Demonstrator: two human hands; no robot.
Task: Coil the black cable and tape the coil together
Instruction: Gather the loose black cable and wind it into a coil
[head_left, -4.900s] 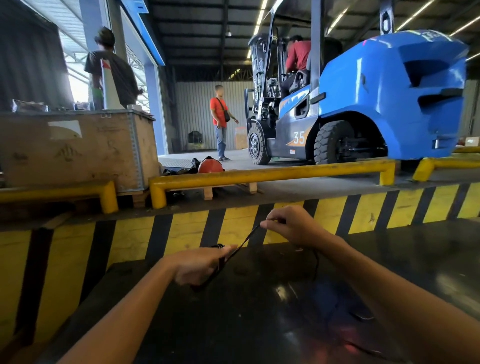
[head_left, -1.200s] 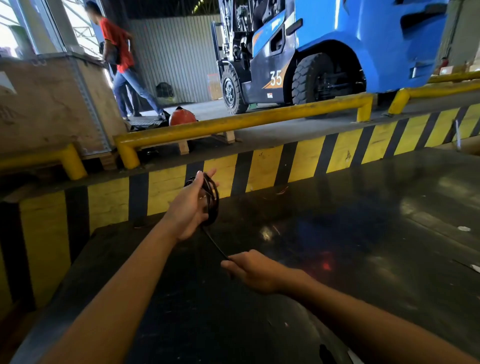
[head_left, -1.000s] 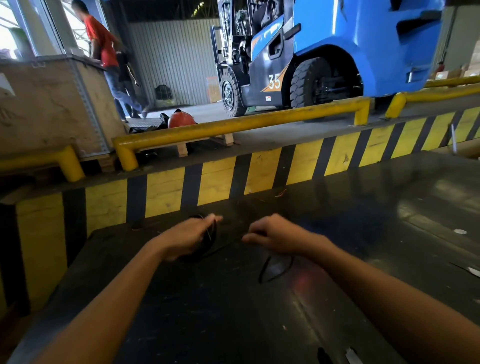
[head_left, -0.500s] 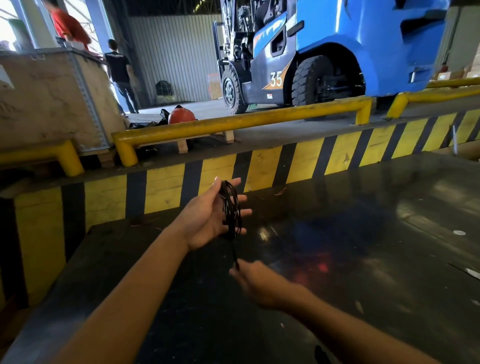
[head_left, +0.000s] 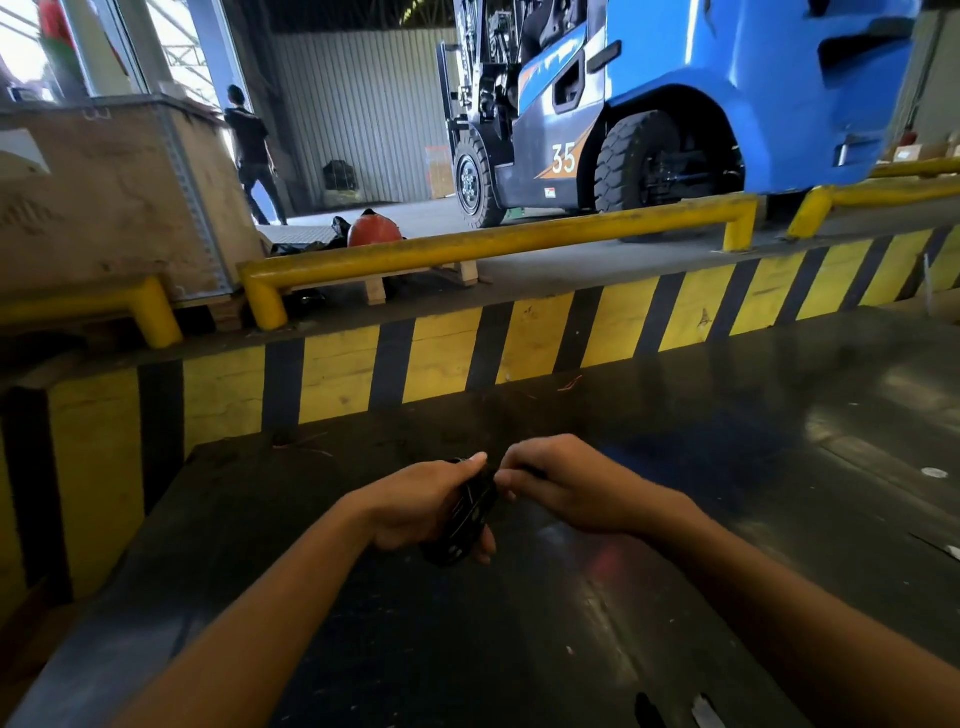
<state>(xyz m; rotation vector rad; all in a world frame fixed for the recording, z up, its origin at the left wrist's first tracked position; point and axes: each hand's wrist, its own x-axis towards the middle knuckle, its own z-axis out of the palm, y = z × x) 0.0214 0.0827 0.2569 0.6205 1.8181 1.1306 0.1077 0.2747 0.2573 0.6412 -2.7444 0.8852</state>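
The black cable (head_left: 465, 517) is gathered into a tight bundle of several loops. My left hand (head_left: 426, 506) is wrapped around that bundle, thumb on top, low over the dark table (head_left: 571, 623). My right hand (head_left: 563, 488) sits right beside it, fingers curled and pinched at the bundle's upper end, apparently on the loose cable end. The end itself is hidden between the fingers. No tape is visible.
A yellow-and-black striped barrier (head_left: 467, 343) runs behind the table. Beyond it stand yellow guard rails (head_left: 493, 244), a blue forklift (head_left: 675, 104), a wooden crate (head_left: 104, 208), and a person (head_left: 252, 150) walking away at the back left.
My left hand has dropped from a raised, open-palm hold to a low fist around the coil. My right hand has come up from below and closed in on the coil's top.
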